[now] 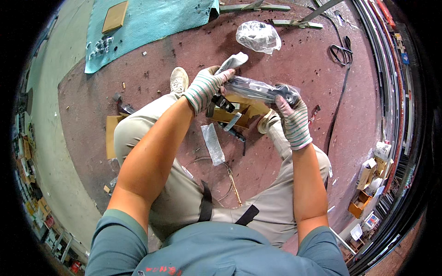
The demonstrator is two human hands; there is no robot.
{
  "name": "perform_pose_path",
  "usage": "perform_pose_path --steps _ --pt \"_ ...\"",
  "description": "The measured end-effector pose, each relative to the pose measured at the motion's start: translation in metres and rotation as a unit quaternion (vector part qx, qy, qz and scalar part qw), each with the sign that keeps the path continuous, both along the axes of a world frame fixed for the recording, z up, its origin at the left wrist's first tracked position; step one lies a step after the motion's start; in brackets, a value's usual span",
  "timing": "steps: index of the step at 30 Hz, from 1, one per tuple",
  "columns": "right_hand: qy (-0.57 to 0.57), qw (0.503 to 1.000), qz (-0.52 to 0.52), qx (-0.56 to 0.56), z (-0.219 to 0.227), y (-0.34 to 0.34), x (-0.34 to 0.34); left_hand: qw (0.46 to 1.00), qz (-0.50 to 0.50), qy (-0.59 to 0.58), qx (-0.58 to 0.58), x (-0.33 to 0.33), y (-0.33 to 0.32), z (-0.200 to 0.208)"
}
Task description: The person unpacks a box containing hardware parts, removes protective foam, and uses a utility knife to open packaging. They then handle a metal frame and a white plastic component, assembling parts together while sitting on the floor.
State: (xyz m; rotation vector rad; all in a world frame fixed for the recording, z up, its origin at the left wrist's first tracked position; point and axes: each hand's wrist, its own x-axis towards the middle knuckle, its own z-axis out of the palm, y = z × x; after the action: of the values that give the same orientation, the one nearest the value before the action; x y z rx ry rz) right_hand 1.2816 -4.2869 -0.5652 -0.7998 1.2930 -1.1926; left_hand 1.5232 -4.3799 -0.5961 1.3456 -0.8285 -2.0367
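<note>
A clear plastic bag with dark parts inside stretches between my two hands. My left hand, in a striped work glove, is closed on the bag's left end; a pale, rounded piece sticks out above its fingers, and I cannot tell if it is loose glove fabric. My right hand, gloved alike, grips the right end from below, thumb on top. A black part shows just under my left fingers; whether it is held is unclear. Beneath the bag, an open cardboard box sits between my feet.
A bubble-wrap strip and a black tool-like item lie nearer me. Farther off are a crumpled clear bag, a teal mat and metal bars. A black strap and long profiles run along the right.
</note>
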Motion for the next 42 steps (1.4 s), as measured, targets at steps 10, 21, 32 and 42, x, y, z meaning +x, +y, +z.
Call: perform_pose_path --steps 10,21,32,42 --pt "0.021 0.993 -0.103 0.054 0.01 -0.001 0.009 0.975 -0.214 0.002 -0.061 -0.009 0.019 0.0" --pt "-0.079 0.995 -0.025 0.053 -0.003 0.001 -0.009 0.969 -0.233 0.041 -0.064 -0.023 0.031 -0.001" --pt "0.012 0.999 0.03 0.035 0.003 0.001 -0.011 0.957 -0.267 0.105 -0.028 -0.024 0.036 0.022" --pt "-0.213 0.974 -0.064 0.041 0.0 0.001 -0.005 0.954 -0.266 0.129 -0.048 -0.023 0.041 0.035"
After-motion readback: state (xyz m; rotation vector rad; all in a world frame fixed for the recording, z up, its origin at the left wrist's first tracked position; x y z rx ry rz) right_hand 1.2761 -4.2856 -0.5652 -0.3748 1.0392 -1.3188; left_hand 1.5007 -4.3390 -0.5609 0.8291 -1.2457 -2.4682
